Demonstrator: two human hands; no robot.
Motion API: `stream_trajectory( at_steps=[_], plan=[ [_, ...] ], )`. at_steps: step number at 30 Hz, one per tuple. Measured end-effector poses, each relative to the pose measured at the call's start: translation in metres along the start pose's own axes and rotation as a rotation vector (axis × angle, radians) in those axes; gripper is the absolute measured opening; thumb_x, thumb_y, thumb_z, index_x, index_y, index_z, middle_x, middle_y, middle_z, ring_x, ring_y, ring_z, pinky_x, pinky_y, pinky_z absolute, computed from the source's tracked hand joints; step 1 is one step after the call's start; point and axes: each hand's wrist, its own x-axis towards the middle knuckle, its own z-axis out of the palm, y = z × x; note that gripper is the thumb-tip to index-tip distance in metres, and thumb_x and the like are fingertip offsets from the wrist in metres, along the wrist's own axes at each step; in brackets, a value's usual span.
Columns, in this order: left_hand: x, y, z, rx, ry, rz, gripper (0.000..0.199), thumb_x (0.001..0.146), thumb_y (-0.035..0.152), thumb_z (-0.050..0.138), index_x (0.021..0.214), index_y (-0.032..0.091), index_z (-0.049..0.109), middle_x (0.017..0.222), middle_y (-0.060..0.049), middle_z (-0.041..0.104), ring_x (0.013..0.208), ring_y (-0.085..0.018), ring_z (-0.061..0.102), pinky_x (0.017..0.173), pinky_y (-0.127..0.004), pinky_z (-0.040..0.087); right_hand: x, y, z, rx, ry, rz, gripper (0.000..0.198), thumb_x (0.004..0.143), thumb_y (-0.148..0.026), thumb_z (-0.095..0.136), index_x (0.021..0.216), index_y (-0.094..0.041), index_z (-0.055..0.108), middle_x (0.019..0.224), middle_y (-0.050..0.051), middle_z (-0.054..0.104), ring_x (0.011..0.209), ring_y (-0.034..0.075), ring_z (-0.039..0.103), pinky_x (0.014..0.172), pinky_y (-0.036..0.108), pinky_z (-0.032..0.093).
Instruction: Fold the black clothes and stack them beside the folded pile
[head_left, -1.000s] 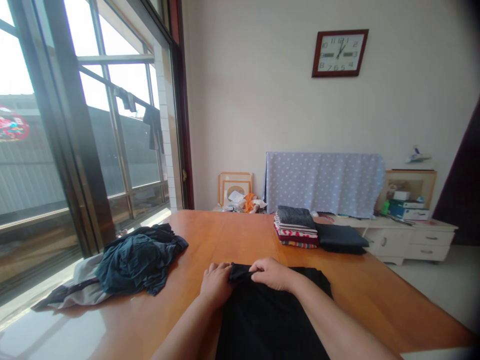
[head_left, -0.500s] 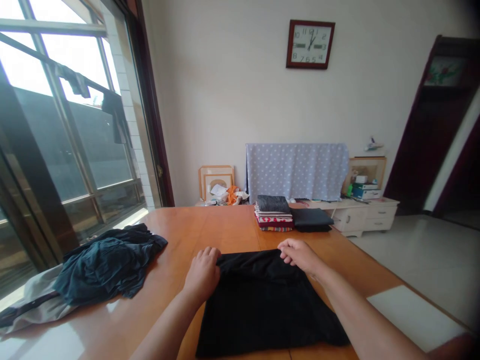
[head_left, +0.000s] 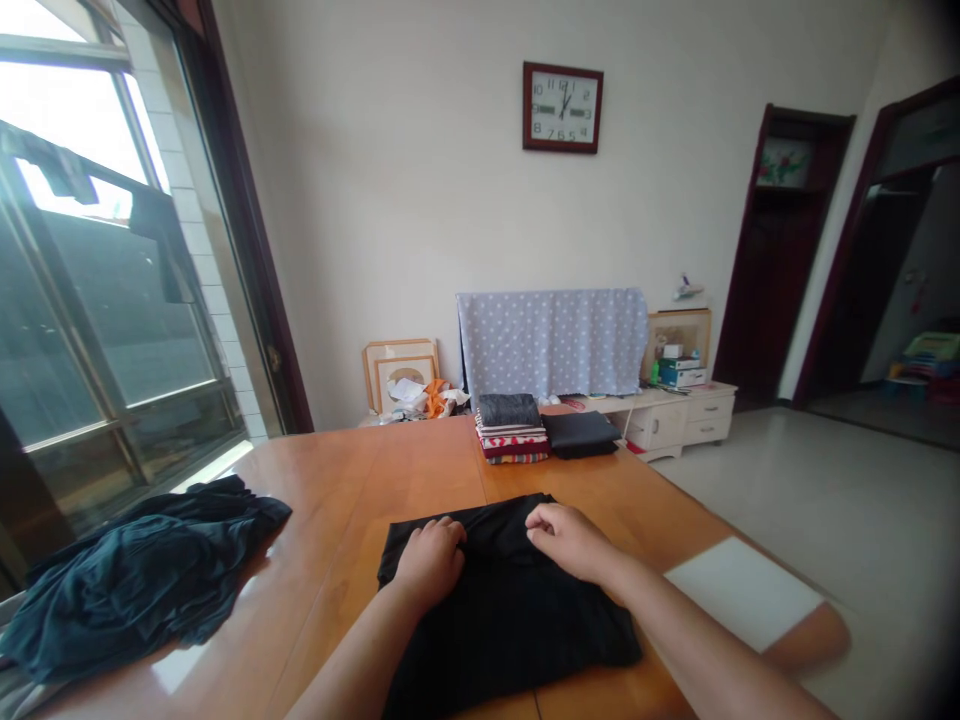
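A black garment (head_left: 517, 625) lies spread on the wooden table right in front of me, its far edge rumpled into creases. My left hand (head_left: 430, 562) is on the far left part of the cloth, fingers curled down and closed on the fabric. Near the far right corner my right hand (head_left: 568, 540) has its fingers bent into a closed grip on the same cloth. The exact pinch of each hand is partly hidden behind the knuckles.
A heap of dark crumpled clothes (head_left: 142, 570) lies at the table's left. At the far edge stand a stack of folded clothes (head_left: 511, 430) and a folded dark garment (head_left: 581, 433). A whitish rectangle (head_left: 746, 592) shows on the table (head_left: 337, 490) at right.
My view has turned to the right. My left hand has moved inward from the garment's left edge onto the cloth. The right hand stays by the far right corner, and the two are closer together.
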Motion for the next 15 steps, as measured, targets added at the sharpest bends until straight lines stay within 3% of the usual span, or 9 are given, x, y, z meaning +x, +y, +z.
stream_trajectory(
  at_steps=[4,7,12,15],
  plan=[
    [0.007,-0.002,-0.001,-0.021,0.016,-0.069,0.02,0.085,0.022,0.047,0.1,0.025,0.06,0.11,-0.005,0.07,0.108,-0.025,0.062,0.083,-0.033,0.042,-0.003,-0.019,0.017,-0.285,-0.023,-0.12,0.042,0.083,-0.051,0.063,0.118,-0.026,0.067,0.117,0.008,0.067,0.112,0.028,0.056,0.096,0.041,0.04],
    [0.011,-0.002,0.0,-0.033,0.018,-0.108,0.02,0.088,0.024,0.045,0.102,0.025,0.059,0.107,-0.005,0.071,0.105,-0.024,0.064,0.081,-0.031,0.042,0.002,-0.03,0.031,-0.439,-0.05,-0.137,0.051,0.081,-0.058,0.065,0.121,-0.026,0.064,0.12,0.011,0.066,0.116,0.034,0.053,0.099,0.049,0.035],
    [0.009,-0.003,0.0,-0.052,0.015,-0.125,0.019,0.09,0.027,0.044,0.103,0.025,0.058,0.106,-0.005,0.072,0.102,-0.023,0.065,0.079,-0.03,0.043,0.014,-0.027,0.037,-0.568,-0.017,-0.089,0.021,0.088,-0.03,0.055,0.103,-0.023,0.069,0.106,0.009,0.07,0.107,0.028,0.058,0.094,0.043,0.034],
    [0.003,-0.005,0.0,-0.078,0.006,-0.096,0.02,0.09,0.038,0.05,0.104,0.026,0.058,0.108,-0.004,0.07,0.105,-0.024,0.063,0.08,-0.029,0.043,0.018,-0.019,0.027,-0.553,0.036,-0.069,0.025,0.087,-0.019,0.051,0.102,-0.024,0.07,0.103,0.007,0.072,0.105,0.025,0.06,0.093,0.039,0.034]
  ],
)
